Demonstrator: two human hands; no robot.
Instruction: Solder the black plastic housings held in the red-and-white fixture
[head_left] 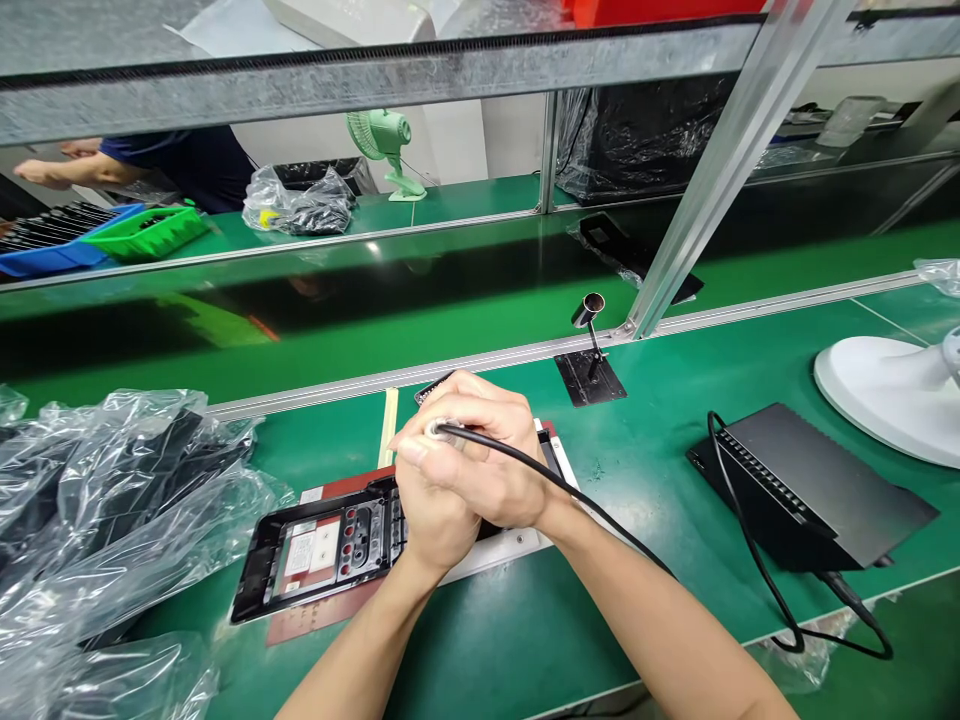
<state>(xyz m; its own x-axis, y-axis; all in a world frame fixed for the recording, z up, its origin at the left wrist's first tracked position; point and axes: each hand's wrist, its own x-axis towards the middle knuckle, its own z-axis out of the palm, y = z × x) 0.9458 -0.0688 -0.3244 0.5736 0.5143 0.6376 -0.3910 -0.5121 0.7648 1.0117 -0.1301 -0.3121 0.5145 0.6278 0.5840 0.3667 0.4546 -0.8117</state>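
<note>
My right hand (491,445) is closed around a corded hand tool (441,428). Only the pale top end of the tool shows, with a black cable leaving it; the tip is hidden. My left hand (429,515) is closed just below, pressed against the right, apparently round the same tool, its fingers mostly covered. Under both hands lies a black plastic frame (259,565) with openings and a row of round holes. It rests on a reddish-brown board (319,615) and a white plate (521,543). The hands cover the frame's right part.
Clear plastic bags with black parts (127,490) fill the left side. A black holder with a cup (589,310) stands behind. On the right are a black box with a cable (817,480) and a white round base (885,395). A metal post (720,170) rises behind.
</note>
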